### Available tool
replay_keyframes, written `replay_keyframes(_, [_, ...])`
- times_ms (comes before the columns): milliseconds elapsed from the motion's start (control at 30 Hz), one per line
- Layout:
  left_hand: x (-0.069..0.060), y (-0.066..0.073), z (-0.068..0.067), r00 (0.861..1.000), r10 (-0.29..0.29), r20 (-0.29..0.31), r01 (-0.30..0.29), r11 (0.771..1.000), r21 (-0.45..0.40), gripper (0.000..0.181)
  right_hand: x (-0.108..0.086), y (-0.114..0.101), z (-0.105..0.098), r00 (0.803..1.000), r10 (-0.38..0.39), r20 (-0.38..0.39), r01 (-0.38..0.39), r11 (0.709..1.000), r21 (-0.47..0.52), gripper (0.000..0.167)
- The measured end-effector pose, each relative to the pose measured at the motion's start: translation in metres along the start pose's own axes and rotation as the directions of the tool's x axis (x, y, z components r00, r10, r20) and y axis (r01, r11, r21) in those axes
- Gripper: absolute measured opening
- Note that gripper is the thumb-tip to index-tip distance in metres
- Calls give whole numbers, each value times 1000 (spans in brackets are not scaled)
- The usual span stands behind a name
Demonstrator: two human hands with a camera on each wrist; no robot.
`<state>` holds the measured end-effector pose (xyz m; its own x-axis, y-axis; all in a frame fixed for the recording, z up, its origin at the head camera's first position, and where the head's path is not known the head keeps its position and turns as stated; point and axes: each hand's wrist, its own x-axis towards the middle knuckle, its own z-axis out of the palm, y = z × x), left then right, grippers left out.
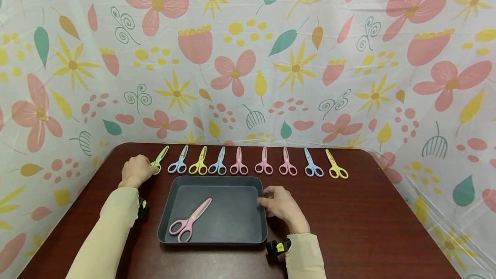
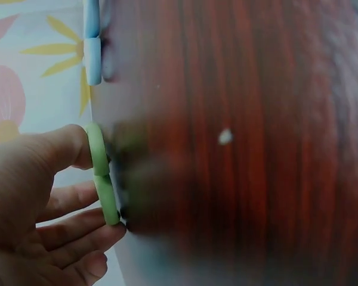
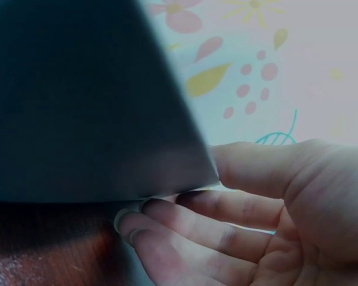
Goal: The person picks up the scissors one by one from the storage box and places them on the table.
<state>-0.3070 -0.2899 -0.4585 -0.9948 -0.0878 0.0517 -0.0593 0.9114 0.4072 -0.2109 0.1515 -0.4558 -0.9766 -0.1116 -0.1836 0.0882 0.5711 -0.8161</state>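
My left hand (image 1: 136, 170) is at the left end of a row of scissors, holding the light green scissors (image 1: 156, 168) by the handles. In the left wrist view, the thumb and fingers pinch the green handle loops (image 2: 101, 173) just above the wood. Near the middle of the table sits a dark grey rectangular tray (image 1: 224, 240). Pink scissors (image 1: 192, 218) lie inside it on the left, blades pointing up and right. My right hand (image 1: 282, 203) grips the tray's right side; the right wrist view has the thumb at the rim and the fingers below.
Blue scissors (image 1: 180, 160), yellow scissors (image 1: 201, 161), pink scissors (image 1: 239, 161) and several others continue the row along the back edge, blades away from me. A flowered cloth (image 1: 271, 76) hangs behind the dark brown table (image 1: 348, 227).
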Motion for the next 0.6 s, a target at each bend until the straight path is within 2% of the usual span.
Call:
replay_keyframes(267, [4, 1, 3, 1000, 4, -26, -3, 1000, 19, 36, 0, 0, 1, 1000, -13, 2, 13, 1000, 9, 36])
replay_keyframes(600, [5, -2, 4, 1000, 23, 2, -23, 1000, -20, 34, -1, 0, 0, 1000, -1, 0, 1, 1000, 10, 36])
